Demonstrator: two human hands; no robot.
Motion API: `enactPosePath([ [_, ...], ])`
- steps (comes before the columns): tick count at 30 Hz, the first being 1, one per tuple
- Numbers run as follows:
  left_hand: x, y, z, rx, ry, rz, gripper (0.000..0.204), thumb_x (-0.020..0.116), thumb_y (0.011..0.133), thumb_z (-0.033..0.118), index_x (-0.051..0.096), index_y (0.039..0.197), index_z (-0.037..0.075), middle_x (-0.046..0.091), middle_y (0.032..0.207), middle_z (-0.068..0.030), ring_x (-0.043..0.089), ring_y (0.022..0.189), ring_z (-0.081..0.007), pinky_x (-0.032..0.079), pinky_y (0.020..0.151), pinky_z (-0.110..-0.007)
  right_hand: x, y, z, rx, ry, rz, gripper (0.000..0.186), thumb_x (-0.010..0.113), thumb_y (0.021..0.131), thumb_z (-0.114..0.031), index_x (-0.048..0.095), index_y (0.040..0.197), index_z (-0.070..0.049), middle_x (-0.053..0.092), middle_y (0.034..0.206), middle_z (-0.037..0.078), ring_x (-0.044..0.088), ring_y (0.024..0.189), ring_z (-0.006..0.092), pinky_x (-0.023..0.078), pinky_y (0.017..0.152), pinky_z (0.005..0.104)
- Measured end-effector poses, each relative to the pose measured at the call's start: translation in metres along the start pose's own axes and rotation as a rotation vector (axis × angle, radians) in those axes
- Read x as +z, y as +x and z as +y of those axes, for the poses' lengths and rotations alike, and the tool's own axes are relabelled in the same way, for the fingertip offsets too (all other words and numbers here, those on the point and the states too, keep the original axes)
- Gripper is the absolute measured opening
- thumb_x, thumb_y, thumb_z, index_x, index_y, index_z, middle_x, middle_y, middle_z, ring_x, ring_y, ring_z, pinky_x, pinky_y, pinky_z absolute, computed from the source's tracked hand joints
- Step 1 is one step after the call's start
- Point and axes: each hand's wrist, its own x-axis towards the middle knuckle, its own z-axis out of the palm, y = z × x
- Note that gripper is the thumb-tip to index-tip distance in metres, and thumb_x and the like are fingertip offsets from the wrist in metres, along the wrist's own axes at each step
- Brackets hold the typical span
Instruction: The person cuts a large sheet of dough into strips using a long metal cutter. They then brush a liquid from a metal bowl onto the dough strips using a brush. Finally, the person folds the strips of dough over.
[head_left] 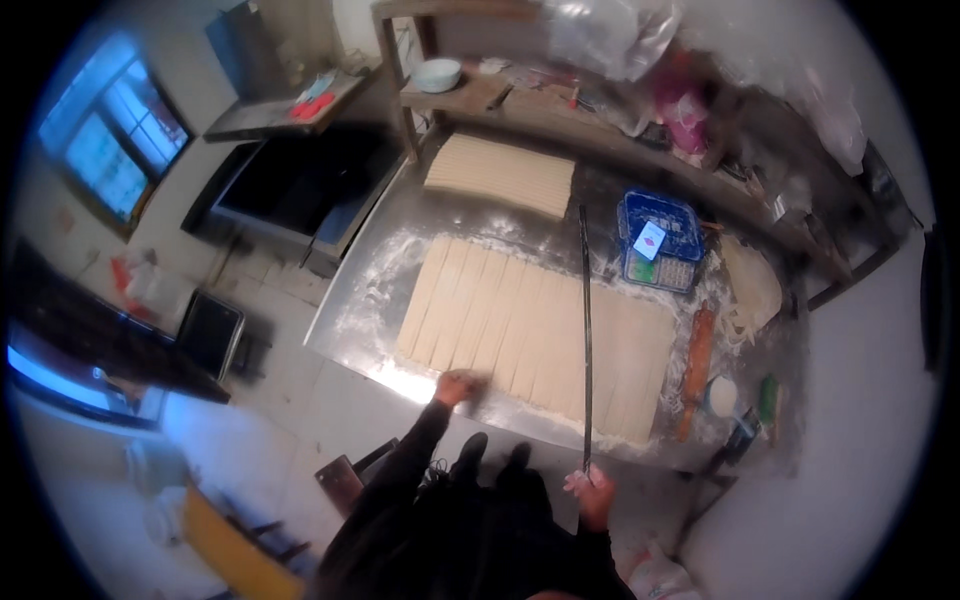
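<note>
A wide, pale sheet of dough (540,320) lies on the floured metal table (345,340). Its left part is cut into side-by-side strips, while the right part looks uncut. Across it, from far edge to near edge, runs a long, thin, dark straight rod or strip (587,340). My right hand (594,492) is closed around the near end of this strip, with flour on the fingers. At the near edge of the dough, left of the strip, is my left hand (457,387); its fingers are blurred, so I cannot tell whether they hold anything.
Another dough sheet with parallel lines (500,175) lies farther back. To the right are a blue basket (660,215) with a phone (649,240), dough scraps (752,285), a wooden rolling pin (698,360) and a cup (721,397). A cluttered wooden shelf (560,112) stands behind.
</note>
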Motion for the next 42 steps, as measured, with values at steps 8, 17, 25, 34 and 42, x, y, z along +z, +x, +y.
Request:
enactPosePath([
  [8,-0.123,-0.003,0.016,-0.121,-0.245,0.248,0.036,0.065,0.091,0.020,0.061,0.122,0.002,0.068,0.106,-0.0089,0.066,0.093,-0.0184,0.053,0.070,-0.032,0.081,0.035,-0.020,-0.009,-0.108,-0.184,0.026,0.056,0.092,-0.012,0.063,0.112,0.004,0.068,0.076,0.007,0.063,0.060,0.0101,0.044,0.051,0.0227],
  [17,-0.192,0.152,-0.009,0.100,0.070,0.351,0.041,0.061,0.086,0.020,0.062,0.122,0.001,0.067,0.115,-0.0193,0.065,0.105,-0.0295,0.048,0.090,-0.035,0.169,0.039,0.012,0.096,0.020,-0.122,0.034,0.058,0.091,-0.011,0.061,0.120,0.004,0.069,0.077,0.011,0.064,0.058,0.0127,0.048,0.053,0.0254],
  [25,-0.171,0.275,0.003,0.110,0.057,0.104,0.053,0.061,0.087,0.018,0.050,0.135,0.000,0.062,0.125,-0.0213,0.060,0.113,-0.0285,0.046,0.095,-0.034,0.316,0.069,0.027,0.130,-0.040,0.051,0.037,0.061,0.090,-0.010,0.059,0.122,0.009,0.068,0.077,0.012,0.064,0.060,0.0152,0.053,0.057,0.0278],
  [34,-0.207,0.301,0.027,0.249,0.167,0.065,0.050,0.056,0.091,0.021,0.050,0.136,0.002,0.059,0.130,-0.0200,0.056,0.120,-0.0311,0.043,0.102,-0.035,0.420,0.105,0.025,0.155,-0.008,0.089,0.031,0.060,0.089,-0.009,0.063,0.116,0.005,0.068,0.072,0.011,0.066,0.058,0.0143,0.053,0.055,0.0278],
  [42,-0.170,0.316,0.086,0.854,0.703,-0.207,0.047,0.054,0.091,0.020,0.050,0.136,0.006,0.051,0.138,-0.0198,0.047,0.129,-0.0353,0.039,0.108,-0.041,0.459,0.113,0.061,0.220,-0.030,0.151,0.023,0.061,0.088,-0.009,0.066,0.107,0.004,0.068,0.069,0.009,0.066,0.058,0.0146,0.053,0.054,0.0288],
])
